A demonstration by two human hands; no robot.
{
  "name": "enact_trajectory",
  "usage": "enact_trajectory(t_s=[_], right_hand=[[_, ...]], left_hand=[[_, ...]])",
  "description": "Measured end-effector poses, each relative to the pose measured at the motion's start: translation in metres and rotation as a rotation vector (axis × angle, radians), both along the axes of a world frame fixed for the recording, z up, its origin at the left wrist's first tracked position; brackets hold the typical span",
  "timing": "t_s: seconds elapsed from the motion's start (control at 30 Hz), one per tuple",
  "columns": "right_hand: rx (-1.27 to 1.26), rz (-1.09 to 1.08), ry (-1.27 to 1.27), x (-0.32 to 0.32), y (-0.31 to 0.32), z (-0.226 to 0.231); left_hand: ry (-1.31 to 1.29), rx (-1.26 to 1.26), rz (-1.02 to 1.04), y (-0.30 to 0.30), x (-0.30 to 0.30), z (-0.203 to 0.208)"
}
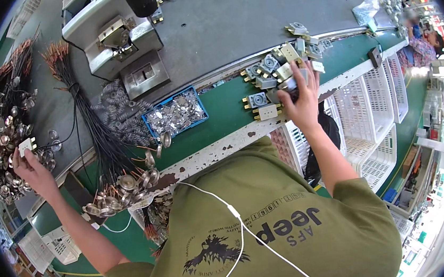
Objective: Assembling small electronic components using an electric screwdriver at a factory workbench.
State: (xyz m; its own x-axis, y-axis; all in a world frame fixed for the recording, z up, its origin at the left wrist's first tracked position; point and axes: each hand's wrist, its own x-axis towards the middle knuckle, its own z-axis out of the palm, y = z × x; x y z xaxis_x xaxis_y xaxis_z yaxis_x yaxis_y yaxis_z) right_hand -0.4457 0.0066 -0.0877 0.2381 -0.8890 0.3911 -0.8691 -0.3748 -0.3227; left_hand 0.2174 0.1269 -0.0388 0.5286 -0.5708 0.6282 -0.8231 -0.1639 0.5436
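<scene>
At the far left, my left hand (33, 170) grips a small white plug-like block (27, 146) with brass prongs between thumb and fingers. It is beside a heap of shiny round metal caps on wires (5, 138). My right hand (303, 98) rests on a pile of similar blocks (267, 83) at the bench's front right. Its fingers are spread over the pile, and the part under the palm is hidden. Some of these blocks show grey housings, others pale backs, and several have brass prongs.
A metal bench press (116, 42) stands at the back left, above coil springs (115, 108). Near it are a blue tray of small metal parts (177, 113) and a bundle of black wires (89, 116). White crates (361, 109) stand right; another person (424, 47) sits beyond.
</scene>
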Motion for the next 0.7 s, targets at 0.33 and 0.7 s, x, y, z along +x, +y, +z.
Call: enact_trajectory(t_s=[0.33,0.7], right_hand=[[-0.006,0.013,0.027,0.058,0.011,0.008],[0.092,-0.358,-0.421,-0.106,-0.096,0.001]], left_hand=[[-0.239,0.245,0.063,0.009,-0.022,0.012],[-0.435,0.411,0.061,0.012,-0.034,0.000]])
